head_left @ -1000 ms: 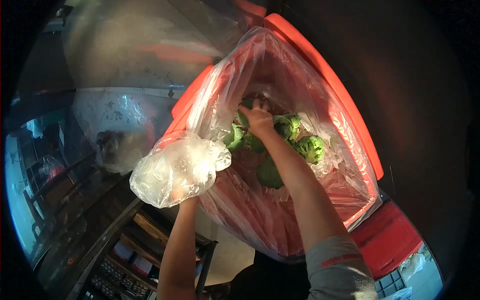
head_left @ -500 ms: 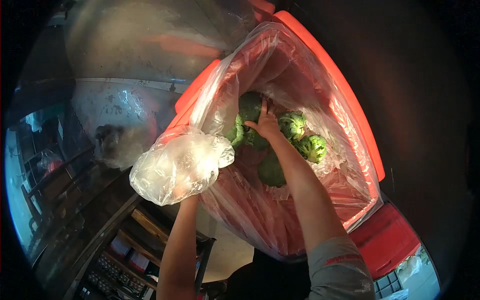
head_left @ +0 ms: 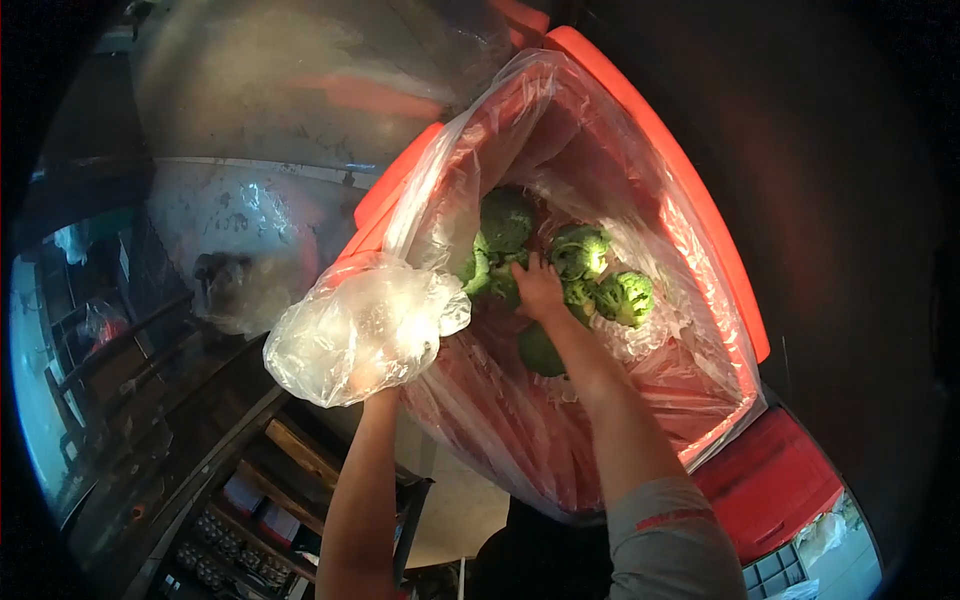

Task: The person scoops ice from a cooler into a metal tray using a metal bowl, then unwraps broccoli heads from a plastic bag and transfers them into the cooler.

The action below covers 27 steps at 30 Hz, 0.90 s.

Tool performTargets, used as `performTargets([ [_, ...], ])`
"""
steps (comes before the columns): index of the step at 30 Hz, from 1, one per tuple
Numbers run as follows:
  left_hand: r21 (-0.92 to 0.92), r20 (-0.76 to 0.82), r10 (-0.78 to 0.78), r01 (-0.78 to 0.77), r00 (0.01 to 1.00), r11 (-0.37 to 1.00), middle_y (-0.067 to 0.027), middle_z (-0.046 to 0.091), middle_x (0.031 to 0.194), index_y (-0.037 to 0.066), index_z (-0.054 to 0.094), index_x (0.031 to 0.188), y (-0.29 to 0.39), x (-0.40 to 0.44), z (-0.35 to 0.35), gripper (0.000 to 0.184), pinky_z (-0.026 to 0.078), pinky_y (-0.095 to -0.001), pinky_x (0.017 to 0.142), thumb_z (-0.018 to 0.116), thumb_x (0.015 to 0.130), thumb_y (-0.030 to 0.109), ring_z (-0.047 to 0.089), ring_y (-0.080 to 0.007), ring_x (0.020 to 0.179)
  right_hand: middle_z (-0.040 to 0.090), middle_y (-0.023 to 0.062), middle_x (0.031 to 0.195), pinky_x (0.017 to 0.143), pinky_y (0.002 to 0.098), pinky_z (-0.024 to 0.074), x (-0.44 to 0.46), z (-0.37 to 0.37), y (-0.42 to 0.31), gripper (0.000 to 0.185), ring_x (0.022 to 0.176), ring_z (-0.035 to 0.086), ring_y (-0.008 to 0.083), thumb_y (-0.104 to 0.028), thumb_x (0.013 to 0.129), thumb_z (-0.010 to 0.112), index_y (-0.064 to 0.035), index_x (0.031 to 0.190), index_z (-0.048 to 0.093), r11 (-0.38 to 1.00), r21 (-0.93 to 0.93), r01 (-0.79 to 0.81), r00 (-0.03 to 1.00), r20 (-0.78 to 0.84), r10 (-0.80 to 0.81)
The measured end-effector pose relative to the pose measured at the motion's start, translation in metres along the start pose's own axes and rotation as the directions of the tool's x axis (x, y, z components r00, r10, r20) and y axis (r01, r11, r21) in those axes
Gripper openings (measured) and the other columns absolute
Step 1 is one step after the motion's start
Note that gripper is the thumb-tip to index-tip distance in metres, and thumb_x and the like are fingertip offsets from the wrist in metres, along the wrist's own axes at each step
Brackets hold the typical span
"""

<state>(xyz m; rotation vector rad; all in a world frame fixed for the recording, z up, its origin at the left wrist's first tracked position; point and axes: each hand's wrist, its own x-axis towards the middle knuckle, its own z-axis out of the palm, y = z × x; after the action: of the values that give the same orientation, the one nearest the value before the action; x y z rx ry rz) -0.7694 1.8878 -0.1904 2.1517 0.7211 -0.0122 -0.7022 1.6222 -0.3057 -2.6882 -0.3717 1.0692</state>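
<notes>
My left hand (head_left: pixel 374 376) is wrapped in a bunched clear plastic bag (head_left: pixel 335 325) at the left edge of a red bin (head_left: pixel 660 130). The hand shows only dimly through the plastic and seems closed on it. Inside the bin, my right hand (head_left: pixel 541 291) is among several broccoli heads, thumb and fingers apart, its fingertips at the heads. A dark green head (head_left: pixel 507 217) lies beyond it, and lighter heads (head_left: pixel 625 298) sit to its right. Another rounded head (head_left: pixel 540 350) is partly under my right forearm.
A clear plastic liner (head_left: pixel 590 455) covers the bin's inside. Left of the bin is a metal surface (head_left: pixel 235 195) with a crumpled plastic bag (head_left: pixel 240 295) on it. Shelving (head_left: pixel 265 515) stands at lower left, and a red container (head_left: pixel 770 490) at lower right.
My right hand has drawn back toward me from the far dark green head, uncovering it. My left hand and the bunched bag have hardly moved.
</notes>
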Motion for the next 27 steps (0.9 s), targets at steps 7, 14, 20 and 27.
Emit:
performTargets([
  [7, -0.021, -0.002, -0.014, 0.014, 1.000, 1.000, -0.0134, 0.044, 0.126, 0.004, 0.042, 0.123, -0.002, -0.001, 0.006, 0.051, 0.031, -0.0366, 0.098, 0.045, 0.084, 0.036, 0.040, -0.0265, 0.117, 0.026, 0.0227, 0.134, 0.097, 0.0508, 0.0271, -0.085, -0.032, -0.005, 0.093, 0.122, 0.031, 0.0364, -0.043, 0.053, 0.079, -0.0130, 0.128, 0.033, 0.993, 0.103, 0.051, 0.955, 0.285, -0.079],
  [14, -0.017, 0.007, -0.005, 0.005, 1.000, 1.000, -0.0133, 0.044, 0.126, 0.004, 0.042, 0.123, -0.005, -0.003, 0.002, 0.051, 0.031, -0.0365, 0.098, 0.045, 0.084, 0.035, 0.040, -0.0264, 0.117, 0.037, 0.0239, 0.124, 0.086, 0.0531, 0.0379, -0.016, 0.018, -0.053, 0.092, 0.116, 0.037, 0.0388, -0.050, 0.056, 0.074, -0.0054, 0.125, 0.034, 0.759, 0.556, -0.338, 0.939, 0.149, 0.309],
  [20, -0.021, 0.001, 0.001, -0.001, 1.000, 1.000, -0.0133, 0.044, 0.126, 0.003, 0.042, 0.123, -0.008, -0.002, 0.001, 0.050, 0.031, -0.0364, 0.098, 0.045, 0.084, 0.034, 0.040, -0.0262, 0.117, 0.042, 0.0180, 0.113, 0.082, 0.0521, 0.0390, 0.012, 0.015, -0.079, 0.073, 0.109, 0.040, 0.0387, -0.042, 0.062, 0.074, -0.0051, 0.115, 0.041, 0.835, 0.476, -0.276, 0.950, 0.002, 0.313],
  [27, -0.018, -0.004, 0.000, 0.000, 1.000, 1.000, -0.0132, 0.043, 0.126, 0.003, 0.042, 0.123, -0.007, 0.001, 0.007, 0.050, 0.031, -0.0363, 0.098, 0.045, 0.084, 0.033, 0.040, -0.0260, 0.117, 0.037, 0.0162, 0.116, 0.091, 0.0533, 0.0296, -0.021, -0.085, 0.019, 0.061, 0.110, 0.034, 0.0378, -0.032, 0.063, 0.073, -0.0169, 0.116, 0.046, 0.980, 0.092, -0.178, 0.868, -0.455, 0.201],
])
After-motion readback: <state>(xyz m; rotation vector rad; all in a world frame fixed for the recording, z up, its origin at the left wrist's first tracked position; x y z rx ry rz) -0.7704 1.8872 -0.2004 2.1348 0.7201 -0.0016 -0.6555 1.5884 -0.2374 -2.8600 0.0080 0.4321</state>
